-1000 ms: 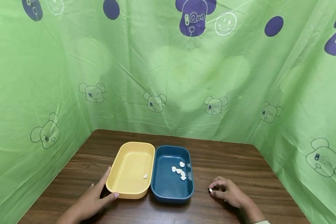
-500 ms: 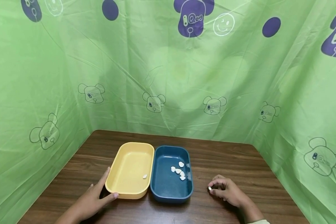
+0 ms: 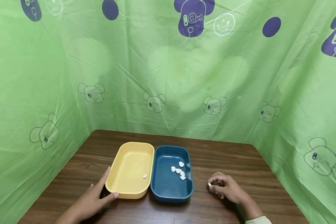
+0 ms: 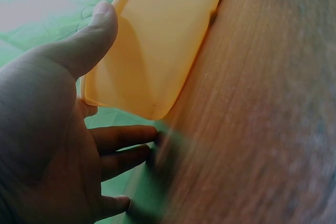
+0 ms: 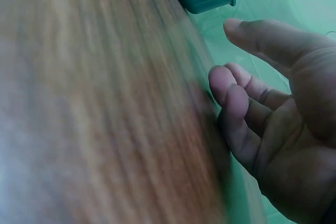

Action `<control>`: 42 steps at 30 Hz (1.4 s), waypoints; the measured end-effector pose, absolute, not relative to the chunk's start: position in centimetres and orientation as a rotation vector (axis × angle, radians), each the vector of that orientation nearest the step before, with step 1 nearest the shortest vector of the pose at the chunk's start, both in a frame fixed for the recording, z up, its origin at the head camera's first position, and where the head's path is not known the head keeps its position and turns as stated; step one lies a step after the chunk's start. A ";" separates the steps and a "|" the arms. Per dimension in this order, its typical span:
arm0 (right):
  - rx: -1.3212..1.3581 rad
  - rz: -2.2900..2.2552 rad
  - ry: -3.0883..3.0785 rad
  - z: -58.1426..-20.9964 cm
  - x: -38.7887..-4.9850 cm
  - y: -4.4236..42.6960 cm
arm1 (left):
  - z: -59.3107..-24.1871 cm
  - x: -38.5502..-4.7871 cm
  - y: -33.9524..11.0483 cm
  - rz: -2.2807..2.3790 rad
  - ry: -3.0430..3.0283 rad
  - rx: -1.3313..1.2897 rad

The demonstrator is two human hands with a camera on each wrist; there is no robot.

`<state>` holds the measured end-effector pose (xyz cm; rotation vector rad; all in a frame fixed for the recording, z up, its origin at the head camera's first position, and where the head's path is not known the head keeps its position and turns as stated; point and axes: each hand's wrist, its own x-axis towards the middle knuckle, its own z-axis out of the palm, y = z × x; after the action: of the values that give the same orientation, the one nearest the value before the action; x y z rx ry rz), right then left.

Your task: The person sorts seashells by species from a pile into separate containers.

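In the head view my left hand (image 3: 91, 199) lies at the near left corner of a yellow tray (image 3: 130, 196). Its thumb touches the near rim and its straight fingers lie along the left side. One small whitish piece (image 3: 145, 176) sits in that tray. My right hand (image 3: 226, 188) is low over the table, right of a blue tray (image 3: 172, 199), and pinches a small white pebble-like piece (image 3: 209, 184) between thumb and index finger. The right wrist view does not show this piece. Several white pebble-like pieces (image 3: 178, 171) lie toward the right side of the blue tray.
Both trays stand side by side on a dark wood-grain table (image 3: 226, 158). A green printed cloth (image 3: 168, 74) hangs behind the table and along both sides.
My right hand has shifted slightly away from me, with the small white piece at its fingertips. My left hand and both trays have stayed in place.
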<state>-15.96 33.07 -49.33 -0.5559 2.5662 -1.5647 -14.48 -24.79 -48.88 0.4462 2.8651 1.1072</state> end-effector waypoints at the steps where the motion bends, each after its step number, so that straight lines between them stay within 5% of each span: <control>1: -0.558 -1.565 2.563 -49.3 -16.1 33.0 | -48.9 -14.5 -24.8 1.107 2.864 0.446; 23: -0.349 -1.602 2.819 -44.2 -18.5 29.0 | -48.9 -14.4 -24.7 1.139 2.865 0.446; 42: -0.338 -1.832 2.727 -42.3 -19.4 19.3 | -48.8 -14.4 -24.8 1.141 2.867 0.455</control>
<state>-19.42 19.29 -42.31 -0.3383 2.7274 -1.8317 -14.38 -24.75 -48.81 0.4553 2.8671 1.1410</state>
